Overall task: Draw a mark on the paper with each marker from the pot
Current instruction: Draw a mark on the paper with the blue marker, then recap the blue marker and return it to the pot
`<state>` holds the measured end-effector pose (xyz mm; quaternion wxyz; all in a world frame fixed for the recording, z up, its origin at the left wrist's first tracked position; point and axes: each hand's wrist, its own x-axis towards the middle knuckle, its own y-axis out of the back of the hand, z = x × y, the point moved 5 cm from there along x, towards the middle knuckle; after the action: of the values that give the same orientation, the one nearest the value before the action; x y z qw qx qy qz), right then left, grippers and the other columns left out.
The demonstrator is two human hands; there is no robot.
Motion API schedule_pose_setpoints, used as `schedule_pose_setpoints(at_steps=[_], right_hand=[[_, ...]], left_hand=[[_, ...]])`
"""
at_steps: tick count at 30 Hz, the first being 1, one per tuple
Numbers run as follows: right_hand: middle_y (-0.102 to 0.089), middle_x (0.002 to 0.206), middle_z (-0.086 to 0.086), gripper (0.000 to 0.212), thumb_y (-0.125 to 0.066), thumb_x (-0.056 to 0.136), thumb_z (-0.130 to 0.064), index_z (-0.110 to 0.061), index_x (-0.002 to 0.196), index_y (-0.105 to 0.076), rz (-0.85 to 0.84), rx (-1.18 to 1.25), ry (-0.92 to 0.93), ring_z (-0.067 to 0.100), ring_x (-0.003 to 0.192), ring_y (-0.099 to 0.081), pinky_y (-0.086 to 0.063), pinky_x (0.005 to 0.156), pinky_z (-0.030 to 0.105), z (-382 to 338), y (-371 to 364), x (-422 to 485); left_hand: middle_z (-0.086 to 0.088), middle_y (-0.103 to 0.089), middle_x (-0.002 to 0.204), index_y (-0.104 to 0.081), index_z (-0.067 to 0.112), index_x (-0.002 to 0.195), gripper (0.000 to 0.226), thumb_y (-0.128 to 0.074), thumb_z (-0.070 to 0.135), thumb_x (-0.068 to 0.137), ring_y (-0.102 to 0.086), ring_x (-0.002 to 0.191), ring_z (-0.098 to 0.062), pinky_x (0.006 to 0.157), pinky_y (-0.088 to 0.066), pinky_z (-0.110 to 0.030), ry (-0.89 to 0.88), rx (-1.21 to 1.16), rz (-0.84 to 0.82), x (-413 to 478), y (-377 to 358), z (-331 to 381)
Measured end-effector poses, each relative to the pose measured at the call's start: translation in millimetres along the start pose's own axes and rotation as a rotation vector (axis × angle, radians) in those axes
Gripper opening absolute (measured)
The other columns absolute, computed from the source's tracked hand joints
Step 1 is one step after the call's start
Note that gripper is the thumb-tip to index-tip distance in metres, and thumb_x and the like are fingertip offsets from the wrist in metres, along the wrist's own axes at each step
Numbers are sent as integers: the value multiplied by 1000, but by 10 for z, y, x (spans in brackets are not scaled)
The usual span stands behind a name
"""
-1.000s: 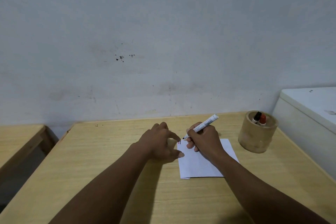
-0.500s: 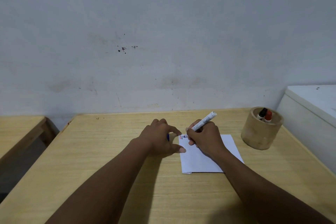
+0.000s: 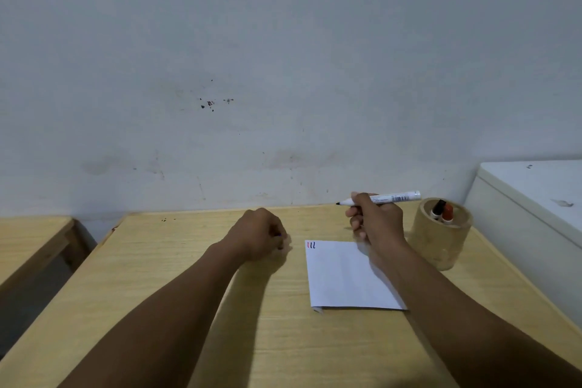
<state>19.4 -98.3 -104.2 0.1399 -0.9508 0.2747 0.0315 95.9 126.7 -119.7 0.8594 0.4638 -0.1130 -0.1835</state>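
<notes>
My right hand grips a white marker, held level above the table with its bare dark tip pointing left. It hovers past the far right corner of the white paper. The paper lies flat and carries three short strokes at its top left corner, one red and two bluish. My left hand rests as a fist on the table left of the paper, with a small blue bit, apparently the marker's cap, showing between the fingers. The round wooden pot stands to the right, holding a black-capped marker and a red-capped marker.
The wooden table butts against a grey wall. A white chest-like box stands right beside the pot. A second wooden table sits to the left across a gap.
My right hand lifted the marker off the paper and swung it up and to the right. My left hand slid left off the paper and closed. A third stroke now shows.
</notes>
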Motion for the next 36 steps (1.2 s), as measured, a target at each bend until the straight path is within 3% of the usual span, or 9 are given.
schedule_pose_setpoints(at_steps=[3, 6, 12, 20, 28, 33, 36], right_hand=[[-61, 67, 11, 6, -66, 92, -11, -7, 86, -66, -126, 81, -19, 11, 40, -50, -32, 37, 20, -348, -20, -15], [-64, 68, 12, 11, -59, 92, -15, -9, 85, -65, -232, 153, -71, 16, 45, -58, -37, 45, 24, -648, 24, -73], [-69, 65, 12, 18, -57, 97, -16, -6, 84, -64, -170, 230, -5, 16, 44, -63, -42, 45, 23, -843, 266, -150], [-70, 67, 11, 16, -62, 98, -17, -1, 96, -66, -148, 206, 94, 15, 50, -66, -46, 47, 23, -824, 503, -106], [-70, 79, 15, 20, -69, 96, -18, 1, 101, -69, -163, 168, 138, 13, 54, -64, -47, 51, 23, -835, 577, -38], [-67, 74, 9, 20, -75, 90, -31, -12, 89, -69, -166, 81, 6, 10, 43, -51, -32, 33, 17, -1071, 698, -43], [-67, 73, 12, 22, -72, 92, -31, -13, 91, -60, -45, 67, -22, 7, 34, -42, -24, 29, 15, -1306, 954, -6]], left_hand=[[15, -74, 66, -81, 16, 76, 12, -79, 25, 84, -66, 65, 3, 66, -46, -19, 39, -388, 173, 35, 194, 164], [1, -74, 78, -79, 10, 86, 25, -77, 36, 87, -69, 71, -15, 69, -48, -28, 84, -835, 215, 78, 305, 535], [2, -69, 77, -76, 16, 84, 27, -76, 43, 87, -62, 66, -16, 67, -46, -30, 117, -1114, 146, 204, 120, 1208], [2, -70, 74, -78, 15, 85, 28, -78, 43, 85, -63, 66, -16, 70, -48, -32, 75, -1160, 69, 284, -185, 1626], [-2, -65, 69, -78, 4, 92, 29, -77, 33, 88, -62, 63, -16, 68, -52, -29, 69, -1165, 125, 354, -266, 1804], [-3, -69, 69, -78, 7, 86, 23, -77, 30, 88, -65, 65, -17, 66, -53, -27, -25, -1109, 181, 415, -105, 1894], [-1, -68, 67, -75, 14, 79, 17, -76, 27, 89, -64, 64, -16, 64, -52, -27, -93, -987, 270, 505, 79, 1951]])
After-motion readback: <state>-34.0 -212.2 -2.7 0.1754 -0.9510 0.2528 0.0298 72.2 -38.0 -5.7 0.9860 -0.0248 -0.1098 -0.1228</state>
